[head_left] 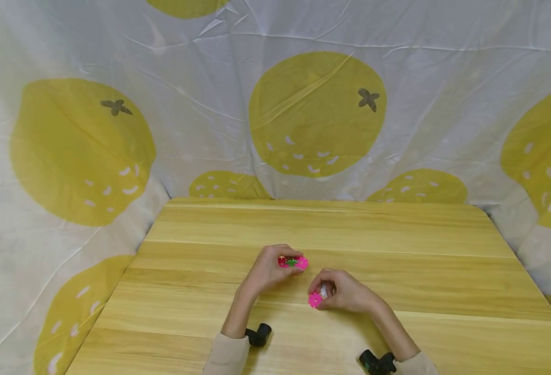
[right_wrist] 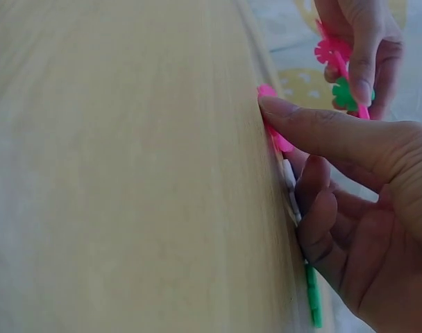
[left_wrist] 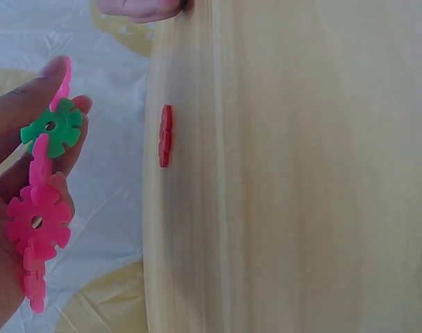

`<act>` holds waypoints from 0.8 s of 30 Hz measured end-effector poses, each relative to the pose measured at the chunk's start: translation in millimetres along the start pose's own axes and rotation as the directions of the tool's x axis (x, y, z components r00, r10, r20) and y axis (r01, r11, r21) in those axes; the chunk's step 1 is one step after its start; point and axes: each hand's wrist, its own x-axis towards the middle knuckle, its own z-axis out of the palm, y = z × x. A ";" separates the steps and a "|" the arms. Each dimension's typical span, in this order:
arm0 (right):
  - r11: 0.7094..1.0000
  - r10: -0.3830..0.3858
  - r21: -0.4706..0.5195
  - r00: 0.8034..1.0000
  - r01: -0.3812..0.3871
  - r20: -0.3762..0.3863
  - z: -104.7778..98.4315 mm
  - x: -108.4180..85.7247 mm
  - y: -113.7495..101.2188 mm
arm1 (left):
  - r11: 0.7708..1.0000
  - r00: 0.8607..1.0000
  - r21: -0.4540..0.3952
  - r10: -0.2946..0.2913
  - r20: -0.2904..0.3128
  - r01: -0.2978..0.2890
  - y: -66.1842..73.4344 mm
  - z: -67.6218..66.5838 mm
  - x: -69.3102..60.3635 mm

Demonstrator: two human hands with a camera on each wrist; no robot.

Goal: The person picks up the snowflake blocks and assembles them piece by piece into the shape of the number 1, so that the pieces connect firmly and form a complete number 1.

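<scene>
Item one: chain of thin notched pieces in pink and green, landmark for every entry below; apparently joined notch to notch, neighbours set crosswise; in the grip of the left hand above the worktop, thumb against the end piece, fingers behind, opposite end near the palm. Item two: single pink disc, on the near right side of the chain and apart from it; pinched in the grip of the right hand by thumb and finger, much of the face uncovered. Item three: white piece, also to the right of the chain, just beside the single pink disc (held, joined or merely lying beneath, cannot tell). Item four: green piece, edge-on, farther from the chain than the single pink disc, support unclear. Item five: red piece, edge-on, apart from the chain, apparently lying on the worktop. Handling, as judged: for a further join, best to support the chain close behind the receiving piece, sparing the finished joins; turn the single pink disc crosswise to the chain; keep fingertips off the notches to be mated; line up notch with notch before any push; press straight and gently, without twist (thin rims, likely to slip under sideways load); test with a light tug before release.
</scene>
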 end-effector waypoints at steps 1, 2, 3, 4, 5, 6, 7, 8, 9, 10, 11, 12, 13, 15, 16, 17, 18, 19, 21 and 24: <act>1.000 -0.002 -0.001 1.000 0.002 -0.001 -0.1 0.1 0.2 | 1.000 1.000 0.000 0.001 0.002 -0.001 0.0 0.1 0.0; 1.000 -0.002 -0.002 1.000 0.002 -0.002 -0.3 0.1 0.3 | 1.000 1.000 -0.003 0.000 0.005 0.000 0.1 0.2 0.0; 1.000 -0.001 -0.002 1.000 0.001 -0.002 -0.3 0.0 0.4 | 1.000 1.000 -0.005 0.000 0.006 0.000 0.2 0.2 0.0; 1.000 0.000 -0.004 1.000 0.000 -0.003 -0.3 0.0 0.5 | 1.000 1.000 -0.006 -0.001 0.008 0.001 0.4 0.2 0.1; 1.000 0.002 -0.007 1.000 -0.002 -0.004 -0.3 0.0 0.6 | 1.000 1.000 -0.006 -0.002 0.009 0.002 0.6 0.2 0.1; 1.000 0.004 -0.008 1.000 -0.004 -0.006 -0.1 0.1 0.5 | 1.000 1.000 -0.007 -0.003 0.010 0.003 0.6 0.2 0.1; 1.000 0.004 -0.006 1.000 -0.004 -0.010 -0.1 0.1 0.6 | 1.000 1.000 -0.008 -0.005 0.010 0.005 0.6 0.3 0.0; 1.000 0.010 -0.002 1.000 -0.010 -0.014 0.2 0.1 0.7 | 1.000 1.000 -0.012 -0.005 0.010 0.005 0.5 0.3 -0.1; 1.000 0.014 0.005 1.000 -0.014 -0.020 0.5 0.1 0.8 | 1.000 1.000 -0.014 -0.005 0.010 0.005 0.6 0.2 -0.3; 1.000 0.019 0.014 1.000 -0.018 -0.025 0.9 0.4 1.0 | 1.000 1.000 -0.016 -0.003 0.008 0.003 0.5 0.2 -0.6; 0.999 0.024 0.025 0.999 -0.023 -0.030 1.2 0.7 1.2 | 1.000 1.000 -0.018 -0.003 0.008 0.003 0.3 0.2 -0.8; 0.999 0.029 0.038 0.999 -0.028 -0.036 1.4 1.0 1.4 | 1.000 1.000 -0.020 -0.003 0.008 0.003 0.1 0.2 -1.0; 0.998 0.035 0.050 0.999 -0.033 -0.040 1.6 1.4 1.7 | 1.000 1.000 -0.023 -0.003 0.009 0.003 -0.1 0.2 -1.1; 0.997 0.044 0.066 0.998 -0.041 -0.048 2.3 2.0 2.2 | 1.000 1.000 -0.028 -0.002 0.012 0.003 -0.4 0.2 -1.1; 0.996 0.048 0.072 0.998 -0.045 -0.051 2.6 2.2 2.1 | 0.999 1.000 -0.032 -0.002 0.014 0.002 -0.5 0.3 -1.1; 0.996 0.050 0.079 0.997 -0.046 -0.056 2.6 2.2 2.0 | 0.999 1.000 -0.033 -0.003 0.017 0.003 -0.7 0.4 -1.0; 0.995 0.055 0.092 0.997 -0.049 -0.060 2.7 2.3 1.7 | 0.999 1.000 -0.035 -0.002 0.018 0.003 -0.7 0.4 -1.0; 0.993 0.060 0.108 0.996 -0.053 -0.064 2.8 2.3 1.3 | 0.999 1.000 -0.038 0.000 0.020 0.001 -0.9 0.5 -1.0; 0.987 0.074 0.147 0.995 -0.063 -0.070 3.0 2.4 0.2 | 0.999 1.000 -0.036 0.001 0.022 0.000 -1.1 0.6 -1.1; 0.974 0.096 0.213 0.992 -0.076 -0.084 3.0 2.7 -0.6 | 1.000 1.000 -0.027 0.000 0.024 0.001 -1.3 0.6 -1.3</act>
